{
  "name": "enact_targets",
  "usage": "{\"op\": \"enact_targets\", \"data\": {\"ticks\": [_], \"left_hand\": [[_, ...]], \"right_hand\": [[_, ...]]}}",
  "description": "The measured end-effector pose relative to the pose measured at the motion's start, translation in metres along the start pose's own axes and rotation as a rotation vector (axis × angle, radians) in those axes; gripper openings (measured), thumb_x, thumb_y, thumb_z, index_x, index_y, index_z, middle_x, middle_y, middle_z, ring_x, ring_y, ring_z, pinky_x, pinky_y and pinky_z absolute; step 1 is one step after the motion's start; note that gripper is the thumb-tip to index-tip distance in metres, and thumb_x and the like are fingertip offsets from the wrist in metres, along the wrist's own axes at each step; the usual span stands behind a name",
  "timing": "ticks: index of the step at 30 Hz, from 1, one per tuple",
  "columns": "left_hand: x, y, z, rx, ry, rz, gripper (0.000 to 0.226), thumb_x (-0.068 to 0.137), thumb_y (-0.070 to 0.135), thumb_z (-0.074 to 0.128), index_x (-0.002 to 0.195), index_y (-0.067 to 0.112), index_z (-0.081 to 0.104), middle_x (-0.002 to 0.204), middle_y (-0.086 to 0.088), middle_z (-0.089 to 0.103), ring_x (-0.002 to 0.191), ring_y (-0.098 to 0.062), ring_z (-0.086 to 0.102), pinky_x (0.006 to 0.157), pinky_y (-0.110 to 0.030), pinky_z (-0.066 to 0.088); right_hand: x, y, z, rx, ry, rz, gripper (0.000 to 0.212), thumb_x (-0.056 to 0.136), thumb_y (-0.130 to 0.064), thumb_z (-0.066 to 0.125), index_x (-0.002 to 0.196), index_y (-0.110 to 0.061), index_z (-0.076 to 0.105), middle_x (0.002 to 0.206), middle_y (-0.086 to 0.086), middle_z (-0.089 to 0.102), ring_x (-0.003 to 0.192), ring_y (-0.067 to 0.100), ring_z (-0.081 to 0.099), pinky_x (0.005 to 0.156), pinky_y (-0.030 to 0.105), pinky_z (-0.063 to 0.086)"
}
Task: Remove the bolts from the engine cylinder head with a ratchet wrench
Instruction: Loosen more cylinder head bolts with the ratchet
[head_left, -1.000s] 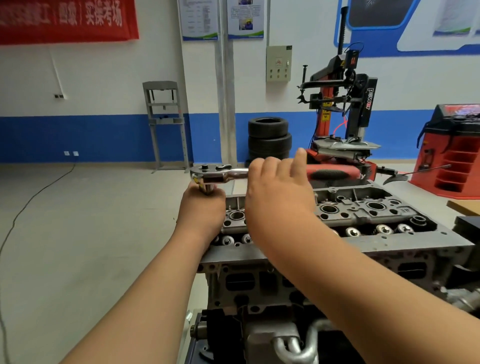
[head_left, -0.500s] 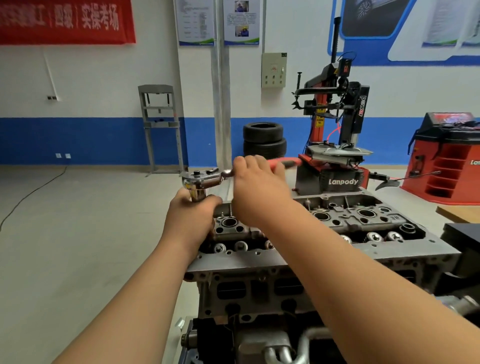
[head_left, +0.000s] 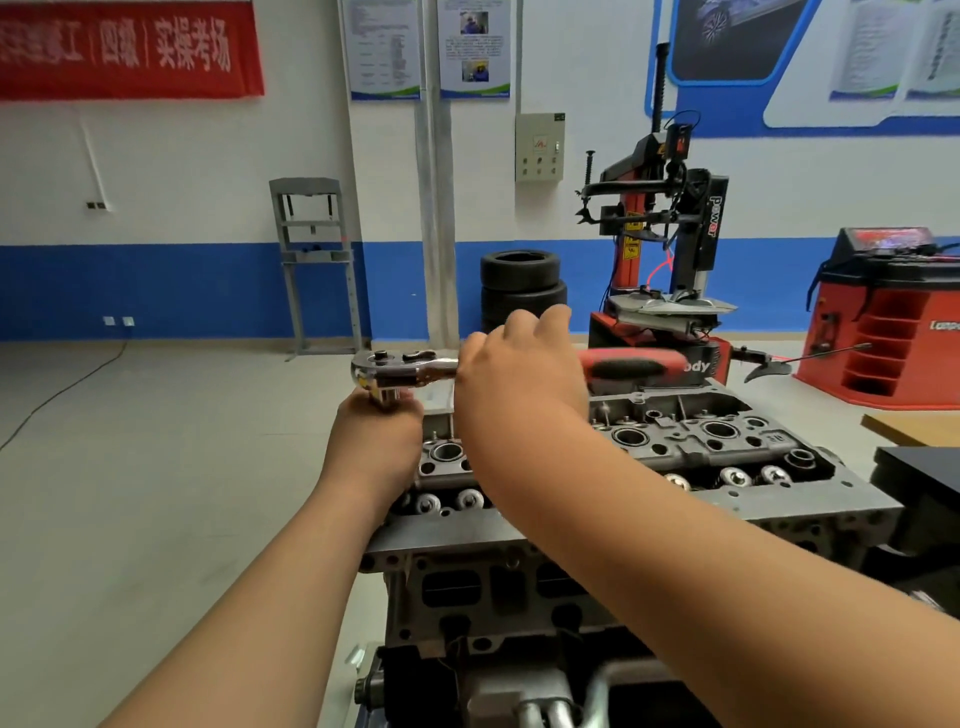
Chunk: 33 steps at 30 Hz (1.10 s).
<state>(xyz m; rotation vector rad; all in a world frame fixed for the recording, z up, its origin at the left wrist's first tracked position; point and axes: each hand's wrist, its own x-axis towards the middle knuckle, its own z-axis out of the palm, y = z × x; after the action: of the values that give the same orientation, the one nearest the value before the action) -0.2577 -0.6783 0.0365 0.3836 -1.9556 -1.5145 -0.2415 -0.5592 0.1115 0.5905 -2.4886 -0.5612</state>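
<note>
The engine cylinder head (head_left: 701, 452) fills the lower middle of the view, its grey top face with round bores and valve springs stretching away to the right. Both forearms cross in front of it and hide its near left corner. Behind it stands a black and red tyre changer (head_left: 691, 228), whose base is partly blocked by the wrench's grip. A red cabinet (head_left: 893, 332) with open shelves sits further right against the blue-striped wall. A grey press frame (head_left: 317, 260) stands at the wall to the left, and two stacked tyres (head_left: 522, 288) lie beside a pillar, just behind the right hand. A pale control box (head_left: 539, 147) hangs on the wall above them. The right hand (head_left: 519, 374) curls round the ratchet wrench (head_left: 410, 369) on its shank, between the chrome head and the red handle (head_left: 636, 364), which sticks out to the right. The wrench lies level above the head's far left corner. The left hand (head_left: 376, 441) grips the shiny socket (head_left: 385, 397) just under the ratchet head. It covers whatever bolt is below, so the bolt cannot be seen.
</note>
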Motion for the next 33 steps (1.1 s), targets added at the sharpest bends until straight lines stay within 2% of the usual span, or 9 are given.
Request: {"op": "enact_targets", "data": {"ticks": [3,6,8,11,13,19,22,28,33], "left_hand": [[0.0,-0.003,-0.002,0.081,0.078,0.073,0.034,0.091,0.007,0.045,0.058,0.014,0.044,0.054,-0.006,0.047,0.05,-0.024,0.041,0.049,-0.026,0.034],[-0.006,0.001,-0.005,0.028,0.094,0.064,0.037,0.092,0.001,0.041,0.059,0.018,0.039,0.056,0.001,0.044,0.05,-0.012,0.04,0.044,-0.016,0.029],[-0.004,-0.002,-0.004,0.028,0.077,0.033,0.031,0.087,0.002,0.042,0.058,0.012,0.04,0.052,-0.004,0.044,0.048,-0.023,0.042,0.048,-0.022,0.033],[-0.004,-0.001,-0.003,-0.016,0.02,-0.002,0.018,0.08,0.014,0.053,0.064,0.01,0.05,0.052,-0.009,0.045,0.052,-0.027,0.042,0.055,-0.037,0.038],[-0.01,-0.002,-0.006,-0.095,-0.055,-0.013,0.015,0.079,0.018,0.063,0.065,0.016,0.055,0.049,-0.003,0.045,0.046,-0.022,0.042,0.054,-0.035,0.038],[-0.008,-0.001,-0.013,-0.24,-0.146,-0.015,0.018,0.083,0.012,0.068,0.071,0.023,0.061,0.045,0.005,0.049,0.038,-0.016,0.045,0.048,-0.027,0.039],[-0.008,-0.001,-0.014,-0.212,-0.181,-0.012,0.025,0.087,0.015,0.064,0.065,0.028,0.067,0.045,0.006,0.048,0.039,-0.015,0.045,0.05,-0.028,0.04],[-0.007,0.003,-0.004,-0.049,-0.044,-0.056,0.024,0.077,0.029,0.059,0.055,0.021,0.06,0.043,0.0,0.042,0.04,-0.02,0.038,0.052,-0.033,0.036],[-0.004,0.005,0.001,0.046,0.035,-0.04,0.027,0.079,0.019,0.051,0.053,0.012,0.048,0.047,-0.009,0.044,0.051,-0.03,0.044,0.057,-0.038,0.04]], "right_hand": [[-0.029,0.008,-0.018,0.158,0.057,-0.139,0.01,0.093,-0.02,0.044,0.093,-0.01,0.048,0.079,0.009,0.047,0.092,0.03,0.047,0.088,0.044,0.035],[-0.041,0.009,-0.021,0.331,0.086,-0.174,0.033,0.09,-0.01,0.048,0.066,-0.011,0.024,0.063,0.004,0.033,0.052,0.02,0.034,0.048,0.027,0.029],[-0.035,0.009,-0.01,0.363,0.172,-0.122,0.035,0.086,-0.01,0.05,0.064,-0.015,0.024,0.06,0.002,0.033,0.046,0.019,0.029,0.042,0.025,0.022],[-0.009,0.018,0.015,0.429,0.26,-0.032,0.026,0.087,-0.024,0.051,0.063,-0.021,0.041,0.058,-0.002,0.041,0.047,0.018,0.037,0.043,0.024,0.023],[0.015,0.023,0.031,0.47,0.262,-0.033,0.02,0.088,-0.033,0.05,0.073,-0.022,0.055,0.059,-0.005,0.045,0.052,0.018,0.044,0.047,0.025,0.027],[0.065,-0.004,0.054,0.669,0.232,-0.05,0.014,0.084,-0.032,0.054,0.082,-0.024,0.043,0.083,-0.003,0.047,0.092,0.023,0.044,0.094,0.039,0.03],[0.071,-0.011,0.056,0.73,0.185,-0.045,0.024,0.082,-0.027,0.059,0.095,-0.024,0.04,0.102,-0.001,0.051,0.107,0.023,0.044,0.105,0.043,0.025],[0.04,0.0,0.05,0.625,0.207,0.001,0.033,0.081,-0.031,0.059,0.096,-0.022,0.032,0.093,-0.004,0.038,0.104,0.023,0.043,0.1,0.046,0.025],[-0.021,0.013,0.025,0.363,0.213,-0.055,0.044,0.084,-0.026,0.056,0.121,-0.016,0.036,0.109,0.006,0.049,0.101,0.027,0.046,0.081,0.039,0.03]]}}
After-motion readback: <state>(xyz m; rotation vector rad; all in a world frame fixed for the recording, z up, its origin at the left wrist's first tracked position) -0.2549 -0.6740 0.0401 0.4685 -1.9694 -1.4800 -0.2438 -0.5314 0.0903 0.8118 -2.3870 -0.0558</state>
